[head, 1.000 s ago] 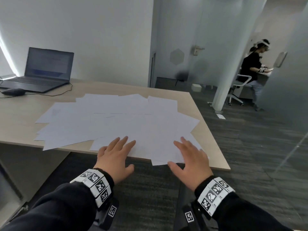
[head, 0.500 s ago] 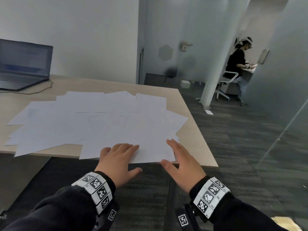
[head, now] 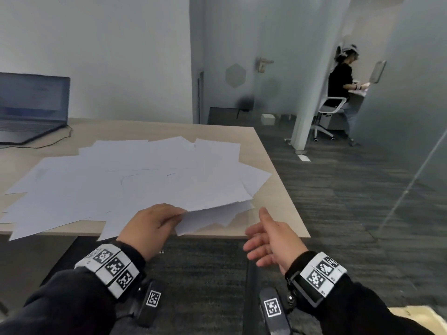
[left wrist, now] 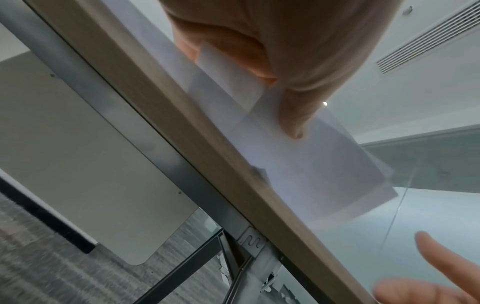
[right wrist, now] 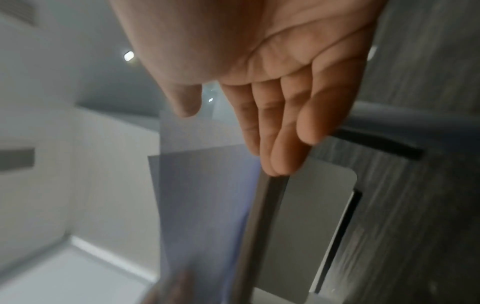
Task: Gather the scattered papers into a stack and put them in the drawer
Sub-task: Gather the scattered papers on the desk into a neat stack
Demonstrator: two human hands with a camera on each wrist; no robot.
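Our left hand pinches the near edge of a few papers and lifts it off the desk; our right hand hangs beside it, palm up, fingers apart and empty. We judge gathering has only begun: most sheets lie fanned ahead and to our left. Next we need the right hand under the raised edge. Some sheets overhang the desk edge by our hands and could slip. Floor to our right is open. No drawer shows.

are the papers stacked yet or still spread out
Still spread out: the white paper sheets fan loosely across the light wooden desk; the left hand lifts only a few.
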